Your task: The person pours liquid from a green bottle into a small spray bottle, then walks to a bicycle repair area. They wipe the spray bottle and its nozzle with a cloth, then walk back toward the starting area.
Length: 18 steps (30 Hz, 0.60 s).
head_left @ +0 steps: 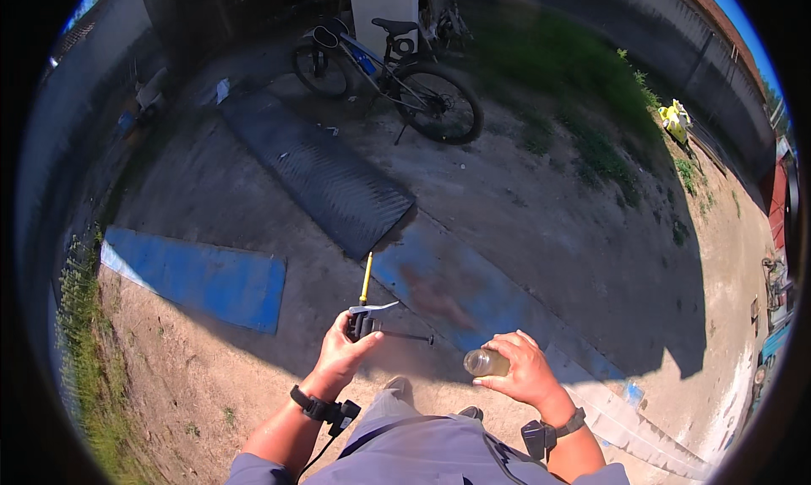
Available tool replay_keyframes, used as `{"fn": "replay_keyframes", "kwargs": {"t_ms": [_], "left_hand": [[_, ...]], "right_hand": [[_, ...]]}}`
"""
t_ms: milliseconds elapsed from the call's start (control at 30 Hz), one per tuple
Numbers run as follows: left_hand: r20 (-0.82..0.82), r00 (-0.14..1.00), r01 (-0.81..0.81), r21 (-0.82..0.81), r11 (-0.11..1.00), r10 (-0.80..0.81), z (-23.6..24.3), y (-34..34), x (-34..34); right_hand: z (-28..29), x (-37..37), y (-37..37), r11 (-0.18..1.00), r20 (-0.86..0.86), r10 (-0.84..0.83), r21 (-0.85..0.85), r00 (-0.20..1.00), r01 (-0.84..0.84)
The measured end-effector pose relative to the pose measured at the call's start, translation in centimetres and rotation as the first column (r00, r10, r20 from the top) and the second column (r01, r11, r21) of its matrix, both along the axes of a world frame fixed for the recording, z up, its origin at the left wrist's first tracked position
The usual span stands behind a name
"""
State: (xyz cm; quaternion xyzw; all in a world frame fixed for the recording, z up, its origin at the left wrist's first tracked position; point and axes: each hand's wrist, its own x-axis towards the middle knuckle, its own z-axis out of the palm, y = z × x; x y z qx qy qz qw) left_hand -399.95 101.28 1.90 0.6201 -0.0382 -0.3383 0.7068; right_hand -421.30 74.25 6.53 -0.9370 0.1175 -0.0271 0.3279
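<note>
My left hand (342, 350), in front of me at centre left, is closed round a black ribbed tool (361, 324). A thin yellow rod (367, 275) points away from its far end. Across the tool lies a flat silvery piece (376, 307), and a thin dark rod (409, 338) sticks out to the right; I cannot make out the tool's exact kind. To the right, my right hand (525, 368) grips a clear glass jar (485, 363), lying nearly on its side with its mouth toward the left. The two hands are apart.
A bicycle (393, 75) stands by a white pillar (384, 8). A dark ribbed mat (317, 172), a blue panel (198, 278) and long worn blue boards (481, 286) lie on the ground. Weeds (80, 367) line the left edge; a yellow object (675, 120) stands far right.
</note>
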Motion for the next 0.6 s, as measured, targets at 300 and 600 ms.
{"fn": "replay_keyframes", "kwargs": {"t_ms": [300,600], "left_hand": [[-0.046,0.999,-0.007,0.100,0.995,0.012,-3.0,-2.8,-3.3],[0.122,0.990,0.035,0.254,0.966,-0.068,-2.6,-16.3,-9.0]], "right_hand": [[0.5,-0.6,-4.0,1.000,0.049,0.019,0.022,0.999,-0.020],[0.3,-14.3,-17.3,0.957,0.129,-0.284,0.104,0.950,0.272]]}}
